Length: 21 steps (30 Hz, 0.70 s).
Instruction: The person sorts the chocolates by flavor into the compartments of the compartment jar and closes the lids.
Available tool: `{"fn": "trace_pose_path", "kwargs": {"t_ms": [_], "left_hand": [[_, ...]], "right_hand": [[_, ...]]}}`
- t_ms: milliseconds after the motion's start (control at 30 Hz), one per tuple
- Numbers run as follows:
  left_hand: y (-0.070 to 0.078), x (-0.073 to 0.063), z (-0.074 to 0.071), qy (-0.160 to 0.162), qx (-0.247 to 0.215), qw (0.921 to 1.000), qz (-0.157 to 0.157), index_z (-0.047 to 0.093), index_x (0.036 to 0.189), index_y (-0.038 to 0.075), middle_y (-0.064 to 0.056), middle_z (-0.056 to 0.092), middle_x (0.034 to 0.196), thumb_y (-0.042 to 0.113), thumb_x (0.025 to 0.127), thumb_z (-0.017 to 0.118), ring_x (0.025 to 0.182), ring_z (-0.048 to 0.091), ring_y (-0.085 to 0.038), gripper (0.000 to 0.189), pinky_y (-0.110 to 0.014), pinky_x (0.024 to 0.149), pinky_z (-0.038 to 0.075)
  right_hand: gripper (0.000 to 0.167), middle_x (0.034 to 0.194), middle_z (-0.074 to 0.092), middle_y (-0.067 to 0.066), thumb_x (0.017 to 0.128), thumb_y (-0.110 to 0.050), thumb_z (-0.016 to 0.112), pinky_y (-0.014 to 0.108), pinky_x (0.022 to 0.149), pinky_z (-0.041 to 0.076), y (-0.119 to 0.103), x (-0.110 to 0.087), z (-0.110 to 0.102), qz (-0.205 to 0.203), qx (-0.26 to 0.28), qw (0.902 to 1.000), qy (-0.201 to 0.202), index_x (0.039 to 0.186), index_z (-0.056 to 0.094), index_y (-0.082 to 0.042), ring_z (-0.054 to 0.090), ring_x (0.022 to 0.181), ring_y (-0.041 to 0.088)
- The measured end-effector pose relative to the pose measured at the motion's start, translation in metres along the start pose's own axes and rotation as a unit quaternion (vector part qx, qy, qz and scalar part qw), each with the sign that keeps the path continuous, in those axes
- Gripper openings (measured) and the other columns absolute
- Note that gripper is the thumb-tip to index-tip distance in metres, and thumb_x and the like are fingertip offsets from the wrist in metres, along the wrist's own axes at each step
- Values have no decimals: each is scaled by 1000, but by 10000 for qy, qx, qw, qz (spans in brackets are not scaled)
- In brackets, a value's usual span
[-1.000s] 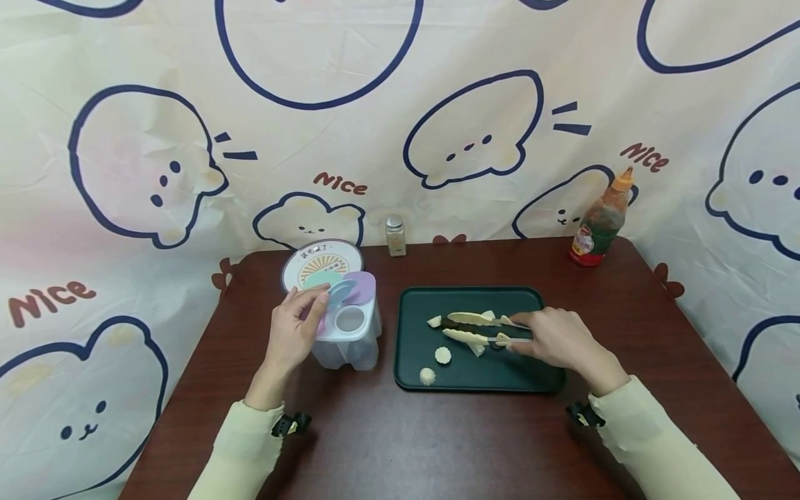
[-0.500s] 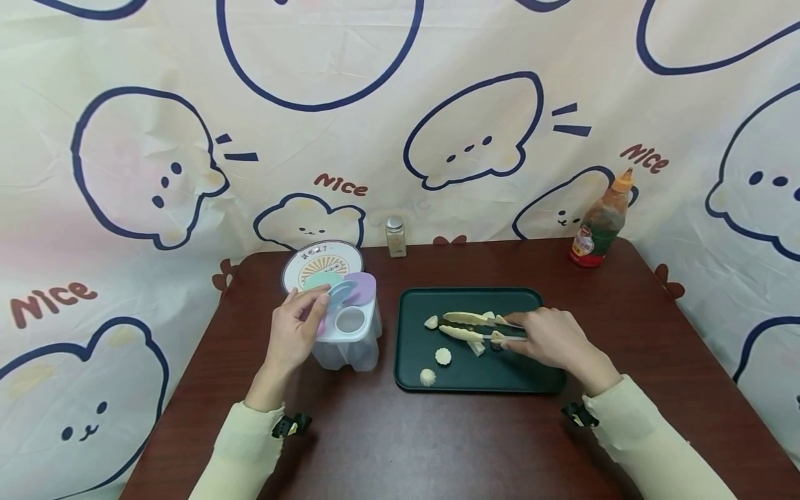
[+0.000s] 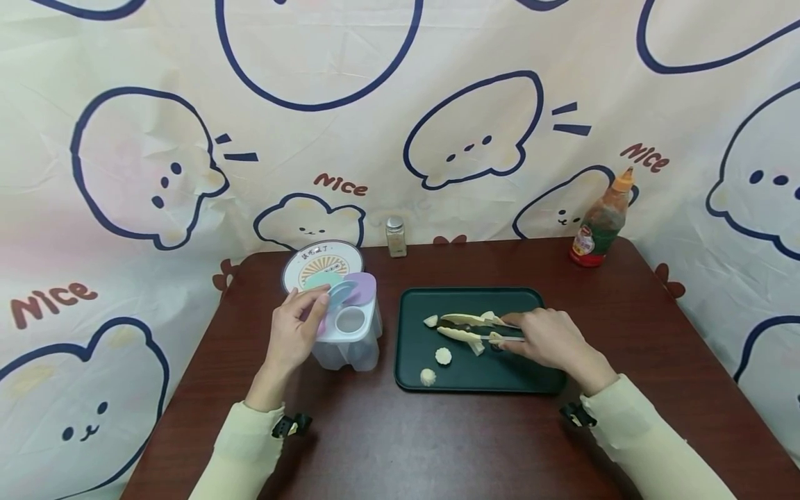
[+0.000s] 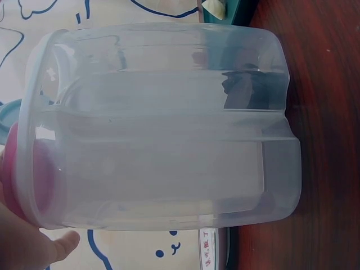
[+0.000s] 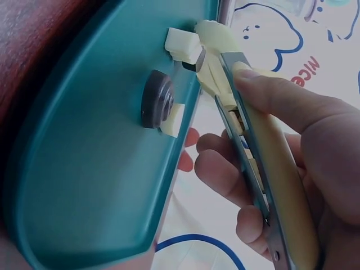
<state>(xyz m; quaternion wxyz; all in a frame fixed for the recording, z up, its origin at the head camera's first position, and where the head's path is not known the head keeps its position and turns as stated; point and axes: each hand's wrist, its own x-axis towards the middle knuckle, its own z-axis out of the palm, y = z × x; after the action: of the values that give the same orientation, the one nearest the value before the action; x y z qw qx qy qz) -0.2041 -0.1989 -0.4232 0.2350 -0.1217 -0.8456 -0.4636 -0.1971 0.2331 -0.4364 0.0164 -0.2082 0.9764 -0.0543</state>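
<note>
Yellow-ended metal tongs (image 3: pixel 459 334) are spanning scalloped pale pieces (image 3: pixel 443 356) on the smooth green tray (image 3: pixel 415 302), sitting slightly farther left than a second ago; the right hand (image 3: pixel 553 338) is gripping them. The left hand (image 3: pixel 292 330) is pinching a pale-blue lid (image 3: pixel 340 294) above the translucent container (image 3: pixel 340 353). Cartoon fabric (image 3: pixel 469 35) is reading "Nice".

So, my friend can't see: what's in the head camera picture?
A person's right hand holds tongs over a dark green tray with pale pieces; their left hand holds open a blue lid on a clear container. A bottle stands at back right.
</note>
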Motion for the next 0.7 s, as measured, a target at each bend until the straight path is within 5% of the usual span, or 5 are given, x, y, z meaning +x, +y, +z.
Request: {"fn": "trace_pose_path", "kwargs": {"t_ms": [167,700], "left_hand": [[-1,0,0,-2,-1,10000,-4,77,105,5,-15,74,118,24,95,64,120,66,-33,25,-59,121,23],[-1,0,0,-6,-7,10000,2,77,104,5,-15,74,118,24,95,63,119,66,-33,25,-58,122,23]], "right_hand": [[54,75,69,-2,85,-50,73,25,42,36,0,1,0,-10,56,10000,23,127,69,-15,50,60,10],[50,81,73,1,86,-48,73,24,40,34,-4,1,1,-207,-34,9993,310,125,70,-17,53,59,9]]}}
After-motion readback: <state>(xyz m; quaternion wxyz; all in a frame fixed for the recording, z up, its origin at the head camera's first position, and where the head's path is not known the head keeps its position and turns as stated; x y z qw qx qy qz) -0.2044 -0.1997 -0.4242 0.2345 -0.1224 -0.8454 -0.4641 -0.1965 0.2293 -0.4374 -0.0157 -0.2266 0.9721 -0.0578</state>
